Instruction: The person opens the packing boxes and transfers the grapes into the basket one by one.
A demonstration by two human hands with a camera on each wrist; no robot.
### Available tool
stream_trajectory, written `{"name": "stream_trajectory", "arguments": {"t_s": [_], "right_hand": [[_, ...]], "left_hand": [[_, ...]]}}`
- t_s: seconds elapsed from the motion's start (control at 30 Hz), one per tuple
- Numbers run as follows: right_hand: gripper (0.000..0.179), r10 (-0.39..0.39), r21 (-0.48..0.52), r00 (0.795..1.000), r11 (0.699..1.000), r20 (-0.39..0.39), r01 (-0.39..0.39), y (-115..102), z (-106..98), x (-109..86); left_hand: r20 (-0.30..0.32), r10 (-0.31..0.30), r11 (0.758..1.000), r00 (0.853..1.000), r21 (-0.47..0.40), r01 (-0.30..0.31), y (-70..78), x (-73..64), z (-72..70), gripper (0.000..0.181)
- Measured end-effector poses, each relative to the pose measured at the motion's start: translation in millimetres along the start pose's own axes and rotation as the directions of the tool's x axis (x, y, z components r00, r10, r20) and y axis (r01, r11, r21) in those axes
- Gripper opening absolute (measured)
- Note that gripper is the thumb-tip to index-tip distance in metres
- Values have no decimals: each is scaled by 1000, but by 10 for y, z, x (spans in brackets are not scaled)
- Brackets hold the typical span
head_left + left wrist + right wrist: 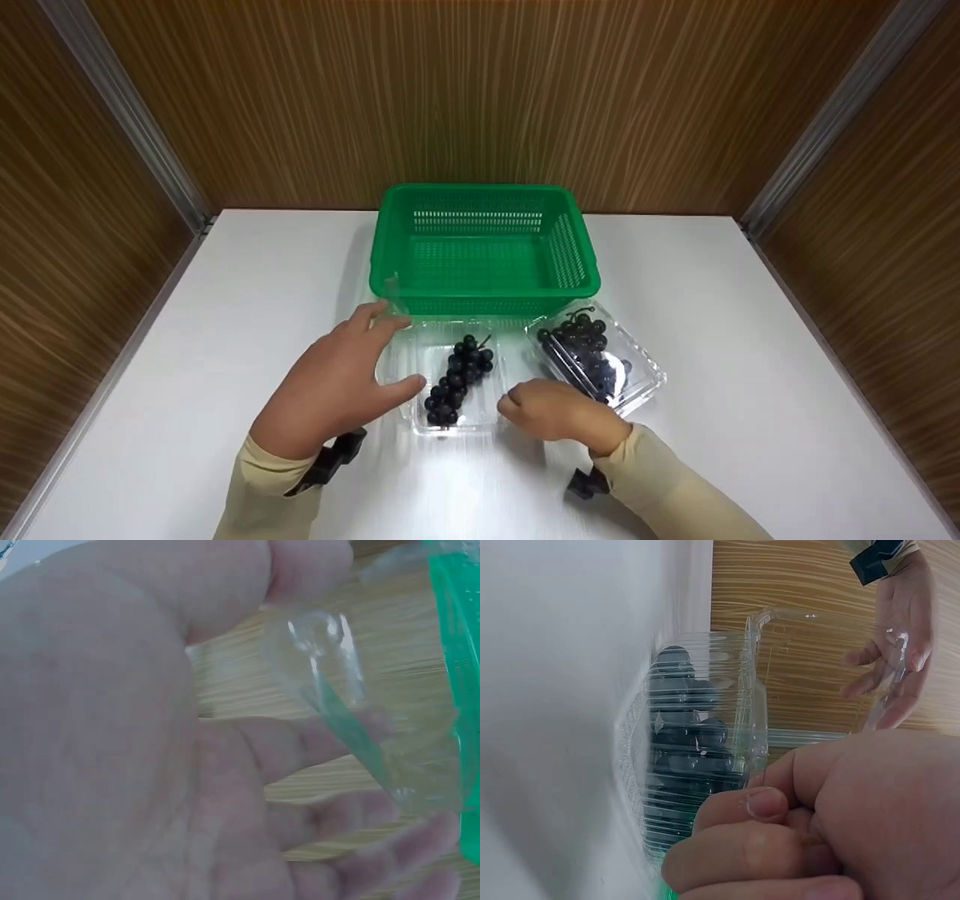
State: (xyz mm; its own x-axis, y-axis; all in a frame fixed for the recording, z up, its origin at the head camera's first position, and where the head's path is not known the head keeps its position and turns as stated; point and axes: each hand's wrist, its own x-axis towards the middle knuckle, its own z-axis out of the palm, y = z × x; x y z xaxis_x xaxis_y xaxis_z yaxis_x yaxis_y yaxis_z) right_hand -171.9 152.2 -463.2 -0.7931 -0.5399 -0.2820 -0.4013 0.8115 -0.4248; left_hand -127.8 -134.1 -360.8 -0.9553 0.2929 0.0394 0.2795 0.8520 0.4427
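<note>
Clear plastic box (480, 405), one, lid raised: on the white worktop (720, 352), just near of the basket. Contents: one bunch of dark grapes (453, 384) with a short stem at its far end, laid aslant.
Lid (817, 675), hinged, transparent: standing up at the left of that box.
Hands, two, sleeves beige, a black device at each wrist. Left hand (334, 386): fingers spread, thumb apart, beside the raised lid; whether it touches cannot be told. Right hand (559, 411): fingers curled, pinching the open box's right rim.
Second clear box (637, 367), closed, turned askew, to the right, holding dark grapes (581, 337).
Green plastic basket (480, 292), perforated: far side, before wood-grain panels (480, 97).
</note>
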Motion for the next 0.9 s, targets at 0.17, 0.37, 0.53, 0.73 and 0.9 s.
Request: {"name": "stream_trajectory", "arguments": {"t_s": [0.17,0.37,0.53,0.73,0.9], "right_hand": [[45,-1,-6,1000,1000,2,1,-1,2,1],[46,5,3,1000,1000,14,-5,-3,-1,5],[46,11,4,1000,1000,21,-11,-6,8,5],[46,-13,1,1000,1000,6,13,-11,10,4],[47,-34,-17,999,999,5,34,-14,10,10]], "left_hand": [[31,-70,997,997,20,69,-28,-13,-18,76],[45,-118,992,992,40,116,-71,-1,-32,80],[46,-156,987,987,55,154,-125,11,-51,78],[44,-181,982,982,70,178,-204,56,-51,79],[46,-218,973,975,89,213,-306,108,-33,76]]}}
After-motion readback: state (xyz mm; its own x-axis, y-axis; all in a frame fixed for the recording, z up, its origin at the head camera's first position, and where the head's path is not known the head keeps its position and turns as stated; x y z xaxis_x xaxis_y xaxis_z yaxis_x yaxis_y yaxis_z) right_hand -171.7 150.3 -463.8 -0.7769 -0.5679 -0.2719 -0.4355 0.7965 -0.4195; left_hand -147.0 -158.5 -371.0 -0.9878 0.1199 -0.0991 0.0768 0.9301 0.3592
